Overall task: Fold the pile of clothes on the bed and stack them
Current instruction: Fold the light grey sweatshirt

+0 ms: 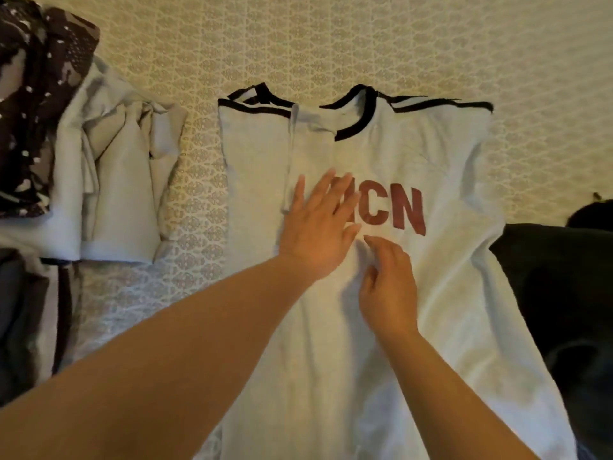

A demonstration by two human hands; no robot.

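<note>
A white T-shirt (444,180) with black trim at collar and sleeves and dark red letters lies flat on the patterned bedspread (331,44), collar away from me. Its left side is folded in over the chest. My left hand (318,227) lies flat on that folded part with fingers straight, covering the first letters. Just below the letters, my right hand (388,283) rests on the cloth with fingers loosely bent; whether it pinches the fabric I cannot tell.
A loose pile of clothes sits at the left: a pale grey garment (109,180) and a dark brown spotted one (36,94) at the top left corner. Dark garments lie at the lower left (20,320). A black cloth (557,293) lies against the shirt's right edge.
</note>
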